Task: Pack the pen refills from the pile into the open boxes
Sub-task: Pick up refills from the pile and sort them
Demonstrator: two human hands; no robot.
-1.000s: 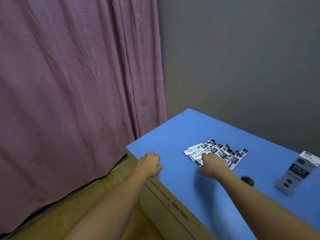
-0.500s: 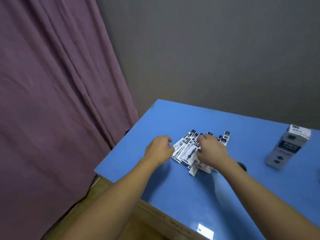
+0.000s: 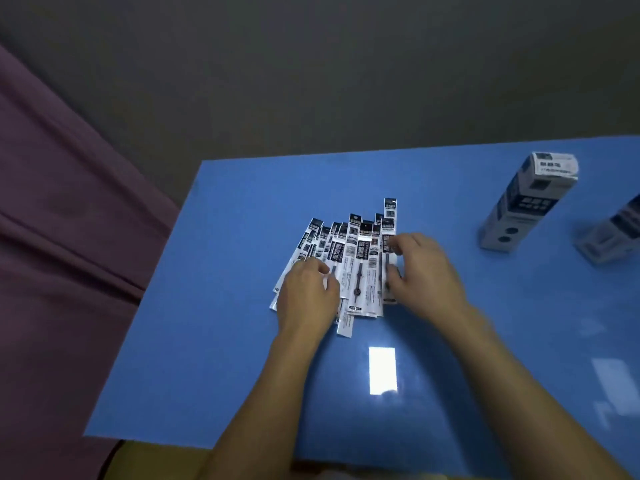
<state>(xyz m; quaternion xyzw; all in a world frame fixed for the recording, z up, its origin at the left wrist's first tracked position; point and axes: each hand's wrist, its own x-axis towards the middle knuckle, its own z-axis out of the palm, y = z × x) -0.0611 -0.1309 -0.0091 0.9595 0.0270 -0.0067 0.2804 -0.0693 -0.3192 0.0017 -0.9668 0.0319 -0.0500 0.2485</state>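
A fanned pile of pen refills (image 3: 358,261) in black-and-white sleeves lies on the blue table (image 3: 225,358). My left hand (image 3: 306,294) sits on the pile's left side, fingers curled over the packets there. My right hand (image 3: 426,271) is at the pile's right edge, thumb and fingers pinching the rightmost packets. A tall white and dark box (image 3: 526,202) stands upright at the far right of the table, well apart from both hands. A second box (image 3: 613,233) lies at the right frame edge, partly cut off.
A purple curtain (image 3: 69,237) hangs past the table's left edge, and a grey wall (image 3: 346,81) stands behind the far edge. The near table edge runs along the bottom left. A bright light reflection (image 3: 382,370) shows on the table near my forearms.
My left hand moved from the table's near corner onto the left side of the pile. My right hand shifted to the pile's right edge. The view swung right and down.
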